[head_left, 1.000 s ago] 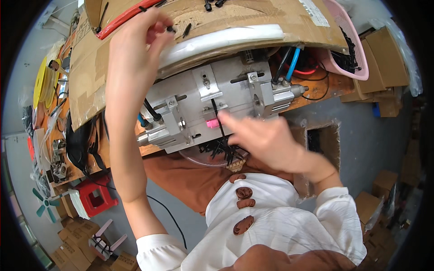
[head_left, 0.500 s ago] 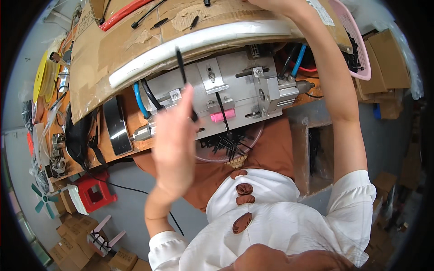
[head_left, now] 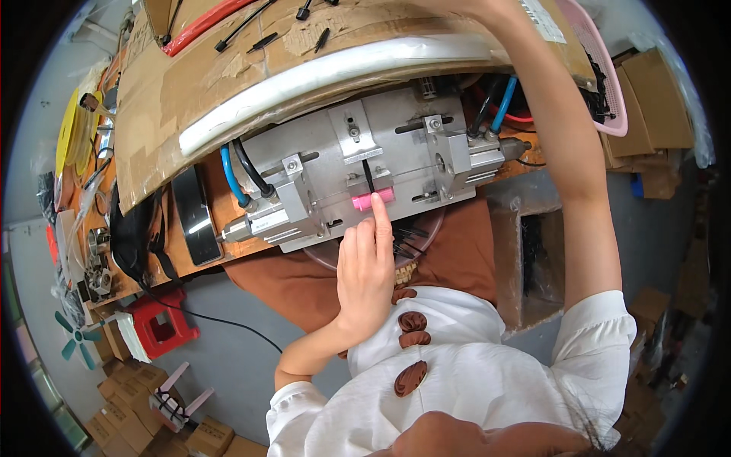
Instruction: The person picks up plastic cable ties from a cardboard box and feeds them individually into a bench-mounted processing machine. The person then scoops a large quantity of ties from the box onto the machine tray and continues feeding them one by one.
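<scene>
Left hand (head_left: pixel 367 266): laid on pink cylinder (head_left: pixel 371 199); grip unclear.
Right hand (head_left: pixel 457 6): cropped, grip unclear.
Black strip (head_left: pixel 368 175): apparently being aligned; steadying needed.

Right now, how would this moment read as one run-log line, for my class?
left hand: index finger at pink piece | right hand: top edge, grip unseen | black strip: bracket to pink piece

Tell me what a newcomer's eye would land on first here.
Probably the small bright pink piece near the front edge of the metal fixture, with the left hand pointing at it from below. Next, the long white strip running along the near edge of the cardboard, above the fixture. Then the pink basket at the upper right.
</scene>
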Demonstrator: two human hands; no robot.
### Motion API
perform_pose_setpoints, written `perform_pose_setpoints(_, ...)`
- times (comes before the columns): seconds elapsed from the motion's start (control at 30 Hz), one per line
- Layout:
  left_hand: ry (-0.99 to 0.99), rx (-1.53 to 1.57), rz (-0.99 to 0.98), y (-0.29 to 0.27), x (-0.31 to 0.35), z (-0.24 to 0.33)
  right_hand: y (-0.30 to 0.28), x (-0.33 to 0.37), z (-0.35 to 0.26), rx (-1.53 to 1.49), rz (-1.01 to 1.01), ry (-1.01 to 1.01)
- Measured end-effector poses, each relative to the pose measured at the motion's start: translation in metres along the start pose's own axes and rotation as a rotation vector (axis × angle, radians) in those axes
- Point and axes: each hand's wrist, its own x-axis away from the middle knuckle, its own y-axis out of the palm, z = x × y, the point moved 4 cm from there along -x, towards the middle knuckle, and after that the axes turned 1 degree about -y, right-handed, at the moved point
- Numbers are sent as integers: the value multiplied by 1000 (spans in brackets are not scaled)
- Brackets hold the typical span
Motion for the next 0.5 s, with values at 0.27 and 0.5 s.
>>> perform_pose_setpoints(0.27, 5, -7, -23, -4, -3, 1, -33, 23, -2, -84, 217, 201)
perform_pose_setpoints(0.5, 123, -2, 288, -92, -97, -47, -28, 5, 13, 127, 154, 87)
